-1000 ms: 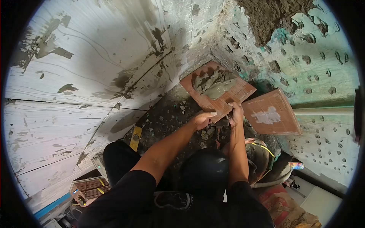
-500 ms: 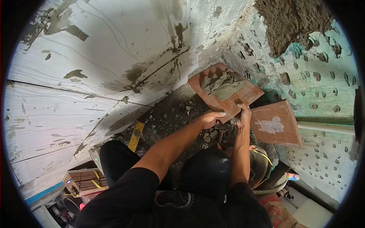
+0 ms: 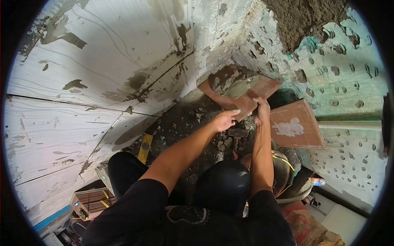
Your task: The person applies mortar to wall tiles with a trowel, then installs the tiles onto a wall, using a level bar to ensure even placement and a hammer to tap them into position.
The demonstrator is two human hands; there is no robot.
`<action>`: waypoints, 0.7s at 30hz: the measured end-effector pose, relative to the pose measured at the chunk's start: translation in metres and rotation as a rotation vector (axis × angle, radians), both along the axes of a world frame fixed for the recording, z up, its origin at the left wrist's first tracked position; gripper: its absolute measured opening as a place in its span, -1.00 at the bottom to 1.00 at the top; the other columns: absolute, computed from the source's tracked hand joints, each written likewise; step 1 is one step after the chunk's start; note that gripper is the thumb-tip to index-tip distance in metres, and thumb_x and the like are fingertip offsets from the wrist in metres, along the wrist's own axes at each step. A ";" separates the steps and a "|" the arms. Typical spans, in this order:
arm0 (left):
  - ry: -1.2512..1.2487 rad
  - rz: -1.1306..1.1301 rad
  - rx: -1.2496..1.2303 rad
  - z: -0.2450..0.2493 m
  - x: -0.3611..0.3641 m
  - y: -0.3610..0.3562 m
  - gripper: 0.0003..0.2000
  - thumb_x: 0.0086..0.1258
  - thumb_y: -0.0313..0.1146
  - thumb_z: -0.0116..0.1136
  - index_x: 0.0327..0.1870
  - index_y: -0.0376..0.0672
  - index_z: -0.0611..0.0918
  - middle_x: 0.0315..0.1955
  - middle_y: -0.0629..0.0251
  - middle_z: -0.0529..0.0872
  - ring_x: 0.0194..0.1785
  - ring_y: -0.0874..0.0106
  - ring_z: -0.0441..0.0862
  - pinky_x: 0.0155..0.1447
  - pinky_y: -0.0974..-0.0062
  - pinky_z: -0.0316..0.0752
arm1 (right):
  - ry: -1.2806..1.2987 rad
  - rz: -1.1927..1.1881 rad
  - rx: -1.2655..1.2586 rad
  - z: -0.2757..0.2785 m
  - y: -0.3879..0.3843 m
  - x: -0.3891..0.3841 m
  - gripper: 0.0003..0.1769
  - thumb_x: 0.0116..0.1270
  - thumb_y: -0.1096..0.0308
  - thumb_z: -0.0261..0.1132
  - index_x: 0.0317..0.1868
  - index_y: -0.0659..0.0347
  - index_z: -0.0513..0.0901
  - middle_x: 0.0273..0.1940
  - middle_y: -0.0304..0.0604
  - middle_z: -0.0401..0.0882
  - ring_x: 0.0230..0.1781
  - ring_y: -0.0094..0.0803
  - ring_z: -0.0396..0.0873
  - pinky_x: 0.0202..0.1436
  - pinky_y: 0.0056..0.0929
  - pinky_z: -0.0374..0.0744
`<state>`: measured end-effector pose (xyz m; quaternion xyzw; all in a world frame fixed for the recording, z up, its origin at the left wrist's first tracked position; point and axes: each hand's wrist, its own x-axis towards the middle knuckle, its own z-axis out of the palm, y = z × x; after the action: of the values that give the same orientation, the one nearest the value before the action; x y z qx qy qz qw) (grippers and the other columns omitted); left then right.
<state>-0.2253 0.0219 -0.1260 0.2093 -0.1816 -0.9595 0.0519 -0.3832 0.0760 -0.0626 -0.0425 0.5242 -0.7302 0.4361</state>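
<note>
A brown tile [image 3: 248, 104] is held by both hands over the corner of the floor, its ridged back facing up. Wet grey mortar [image 3: 236, 85] is heaped on the tile's far half. My left hand [image 3: 225, 120] grips the near left edge, thumb on top and fingers curled beneath. On the near right edge, my right hand [image 3: 262, 112] is closed with its thumb on top; its other fingers are partly hidden. Below the tile lies what looks like a hammer [image 3: 238, 133] among rubble. A second tile [image 3: 301, 133] with a whitish patch leans by the right wall.
A white veined tiled wall [image 3: 74, 119] smeared with mortar rises at left. The pitted green-white wall [image 3: 340, 92] stands at right, with a pipe [image 3: 353, 124] along it. A yellow spirit level [image 3: 144, 148], a bucket [image 3: 281, 172] and stacked tiles [image 3: 92, 201] are near my legs.
The held tile has moved slightly away from me, its near corner most. The hammer-like tool beneath it now shows more. The view has shifted a little.
</note>
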 end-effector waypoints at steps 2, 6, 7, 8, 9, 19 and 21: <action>0.028 0.021 0.003 0.006 0.002 -0.007 -0.73 0.20 -0.17 0.20 -0.09 0.07 0.55 -0.21 0.58 0.63 -0.18 0.61 0.51 -0.22 0.58 0.24 | 0.009 0.007 0.034 0.013 -0.009 0.003 -0.67 0.05 0.54 0.14 -0.11 0.37 0.44 -0.24 -0.15 0.49 -0.29 -0.32 0.50 -0.25 -0.35 0.50; 0.043 0.045 0.000 0.021 0.006 -0.020 -0.74 0.20 -0.16 0.19 -0.11 0.05 0.55 -0.21 0.54 0.63 -0.18 0.54 0.53 -0.24 0.57 0.25 | 0.029 0.019 0.043 0.023 -0.024 0.006 -0.70 0.04 0.50 0.17 -0.16 0.37 0.44 -0.34 -0.11 0.50 -0.49 -0.32 0.52 -0.54 -0.35 0.53; 0.039 0.045 0.003 0.024 0.006 -0.021 -0.74 0.20 -0.16 0.20 -0.11 0.05 0.55 -0.22 0.54 0.63 -0.17 0.53 0.52 -0.25 0.57 0.25 | 0.027 0.017 0.043 0.023 -0.023 0.005 -0.70 0.04 0.50 0.17 -0.16 0.37 0.44 -0.33 -0.11 0.50 -0.48 -0.31 0.52 -0.53 -0.35 0.54; 0.035 0.050 0.006 0.027 0.006 -0.021 -0.74 0.20 -0.16 0.20 -0.11 0.04 0.55 -0.22 0.53 0.63 -0.16 0.53 0.52 -0.25 0.56 0.25 | 0.026 0.019 0.043 0.021 -0.024 0.005 -0.70 0.04 0.50 0.17 -0.16 0.37 0.44 -0.33 -0.10 0.50 -0.47 -0.31 0.53 -0.51 -0.35 0.55; 0.028 0.054 0.010 0.027 0.008 -0.021 -0.74 0.20 -0.16 0.20 -0.11 0.04 0.55 -0.22 0.53 0.63 -0.14 0.52 0.51 -0.26 0.56 0.25 | 0.022 0.021 0.045 0.022 -0.024 0.007 -0.70 0.04 0.49 0.17 -0.16 0.37 0.44 -0.32 -0.10 0.50 -0.46 -0.31 0.53 -0.50 -0.35 0.56; 0.062 0.083 0.014 0.032 0.012 -0.036 -0.70 0.20 -0.11 0.18 -0.07 0.07 0.54 -0.14 0.50 0.60 -0.08 0.49 0.45 -0.20 0.54 0.23 | 0.104 0.028 0.194 0.032 -0.044 0.009 -0.83 0.02 0.44 0.22 -0.34 0.31 0.49 -0.55 -0.24 0.42 -0.69 -0.48 0.36 -0.64 -0.49 0.39; 0.077 0.087 0.004 0.031 0.010 -0.045 -0.67 0.19 -0.06 0.17 -0.05 0.08 0.54 -0.12 0.48 0.59 -0.07 0.48 0.43 -0.20 0.54 0.23 | 0.091 0.020 0.157 0.034 -0.056 0.010 -0.84 0.03 0.44 0.22 -0.36 0.32 0.49 -0.55 -0.23 0.43 -0.68 -0.49 0.38 -0.64 -0.50 0.41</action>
<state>-0.2150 -0.0227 -0.0950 0.1801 -0.1684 -0.9639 0.1003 -0.3729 0.0195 -0.0282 -0.0469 0.5986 -0.6798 0.4212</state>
